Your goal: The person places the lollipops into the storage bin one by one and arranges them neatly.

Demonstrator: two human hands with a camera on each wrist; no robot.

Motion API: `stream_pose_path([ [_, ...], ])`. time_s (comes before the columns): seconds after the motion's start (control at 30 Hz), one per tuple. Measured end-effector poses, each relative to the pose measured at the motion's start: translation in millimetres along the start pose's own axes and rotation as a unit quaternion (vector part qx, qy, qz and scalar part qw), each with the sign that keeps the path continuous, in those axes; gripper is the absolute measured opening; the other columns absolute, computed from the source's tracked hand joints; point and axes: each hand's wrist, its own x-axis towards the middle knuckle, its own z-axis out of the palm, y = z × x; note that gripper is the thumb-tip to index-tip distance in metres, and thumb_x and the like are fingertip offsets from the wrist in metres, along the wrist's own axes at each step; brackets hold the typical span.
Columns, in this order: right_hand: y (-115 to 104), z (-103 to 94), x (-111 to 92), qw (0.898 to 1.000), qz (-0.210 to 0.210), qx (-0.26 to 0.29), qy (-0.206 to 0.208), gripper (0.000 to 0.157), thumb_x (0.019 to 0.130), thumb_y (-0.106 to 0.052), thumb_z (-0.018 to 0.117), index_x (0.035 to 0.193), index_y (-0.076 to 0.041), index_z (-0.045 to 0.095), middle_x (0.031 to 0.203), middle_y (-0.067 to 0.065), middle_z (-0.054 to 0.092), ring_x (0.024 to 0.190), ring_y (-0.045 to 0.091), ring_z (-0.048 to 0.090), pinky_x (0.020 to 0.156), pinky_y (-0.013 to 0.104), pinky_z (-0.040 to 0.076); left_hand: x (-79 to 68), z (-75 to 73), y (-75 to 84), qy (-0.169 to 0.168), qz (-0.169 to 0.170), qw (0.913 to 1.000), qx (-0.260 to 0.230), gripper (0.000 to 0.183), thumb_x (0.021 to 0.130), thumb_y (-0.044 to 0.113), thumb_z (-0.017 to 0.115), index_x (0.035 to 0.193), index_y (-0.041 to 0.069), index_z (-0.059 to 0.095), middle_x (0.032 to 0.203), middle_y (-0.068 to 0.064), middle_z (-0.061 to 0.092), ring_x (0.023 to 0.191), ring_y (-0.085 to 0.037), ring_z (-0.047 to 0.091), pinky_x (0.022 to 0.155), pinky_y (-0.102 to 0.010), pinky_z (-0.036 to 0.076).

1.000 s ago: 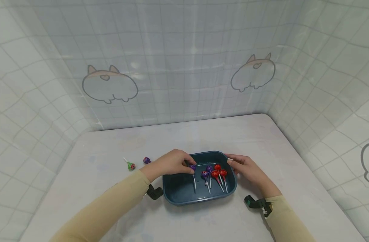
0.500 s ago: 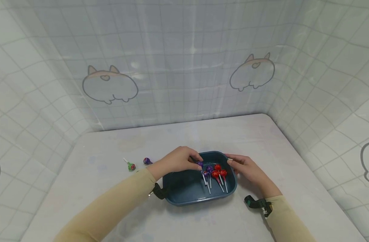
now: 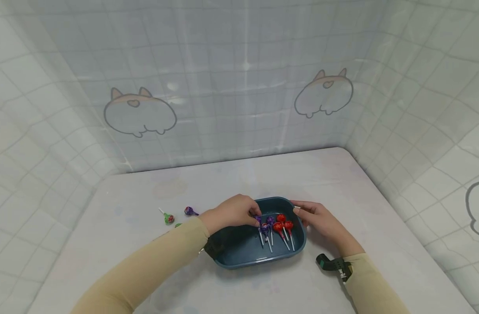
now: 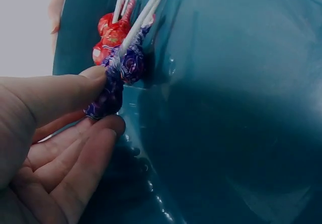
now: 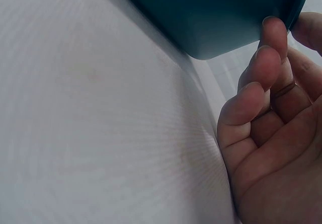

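Note:
My left hand (image 3: 236, 213) reaches into a dark teal plastic basin (image 3: 259, 263). Between thumb and fingers it pinches the wrapped head of a purple lollipop (image 4: 106, 97), whose white stick points away from the palm. Beside that one lie other purple lollipops (image 3: 270, 221) and several red lollipops (image 3: 281, 218), all in the right part of the basin. My right hand (image 3: 321, 220) grips the basin's right end, thumb at the rim and fingers (image 5: 275, 35) against the outer wall.
Left of the basin on the white-covered table (image 3: 286, 290) lie a green lollipop (image 3: 168, 218) and a purple lollipop (image 3: 189, 211). Another green one (image 3: 178, 225) is partly hidden by the left sleeve. A pale grid-patterned curtain (image 3: 231, 87) surrounds the table's back and sides.
My left hand has carried the purple lollipop rightward inside the basin and lowered it beside the other purple ones. The right hand keeps its hold on the basin's end.

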Motion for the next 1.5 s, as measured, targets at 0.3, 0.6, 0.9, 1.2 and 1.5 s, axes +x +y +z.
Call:
stream_pose_path([
  [0.3, -1.1, 0.0, -0.1, 1.0, -0.003, -0.002, 0.001, 0.047, 0.099, -0.044, 0.059, 0.139, -0.018, 0.059, 0.094, 0.008, 0.066, 0.078, 0.03, 0.06, 0.07, 0.039, 0.051, 3.5, 4.4, 5.9, -0.013, -0.018, 0.9986, 0.047, 0.025, 0.087, 0.028, 0.079, 0.107, 0.014, 0.076, 0.102, 0.004, 0.071, 0.092, -0.009, 0.065, 0.084, -0.028, 0.053],
  [0.6, -2.4, -0.5, 0.5, 1.0, -0.001, -0.008, 0.004, 0.048, 0.099, -0.044, 0.059, 0.139, -0.019, 0.059, 0.091, 0.008, 0.066, 0.077, 0.03, 0.06, 0.071, 0.039, 0.05, 6.7, 7.4, 6.3, -0.019, -0.018, 0.9977, 0.063, 0.024, 0.088, 0.029, 0.078, 0.106, 0.015, 0.076, 0.1, 0.005, 0.071, 0.09, -0.007, 0.064, 0.084, -0.028, 0.053],
  [0.9, -4.5, 3.4, 3.3, 1.0, 0.002, -0.001, 0.001, 0.049, 0.099, -0.043, 0.06, 0.14, -0.016, 0.058, 0.099, 0.007, 0.068, 0.077, 0.029, 0.06, 0.07, 0.037, 0.051, 8.3, 11.3, 2.6, -0.023, -0.01, 0.9973, 0.069, 0.025, 0.089, 0.031, 0.076, 0.108, 0.016, 0.075, 0.1, 0.007, 0.071, 0.089, -0.005, 0.064, 0.083, -0.027, 0.053],
  [1.2, -4.4, 3.3, 5.3, 1.0, 0.002, -0.005, 0.006, 0.047, 0.099, -0.044, 0.059, 0.139, -0.02, 0.059, 0.099, 0.006, 0.068, 0.078, 0.03, 0.06, 0.07, 0.038, 0.051, 7.1, 8.0, 2.0, -0.023, -0.003, 0.9969, 0.075, 0.026, 0.088, 0.031, 0.078, 0.109, 0.015, 0.075, 0.101, 0.005, 0.071, 0.09, -0.007, 0.064, 0.083, -0.028, 0.053],
  [1.5, -4.3, 3.0, 5.6, 1.0, 0.004, -0.002, 0.005, 0.048, 0.098, -0.044, 0.06, 0.139, -0.019, 0.059, 0.099, 0.007, 0.067, 0.077, 0.03, 0.06, 0.068, 0.038, 0.051, 6.7, 6.9, 2.0, -0.017, -0.003, 0.997, 0.075, 0.028, 0.086, 0.03, 0.079, 0.109, 0.014, 0.075, 0.101, 0.005, 0.071, 0.091, -0.007, 0.064, 0.083, -0.028, 0.053],
])
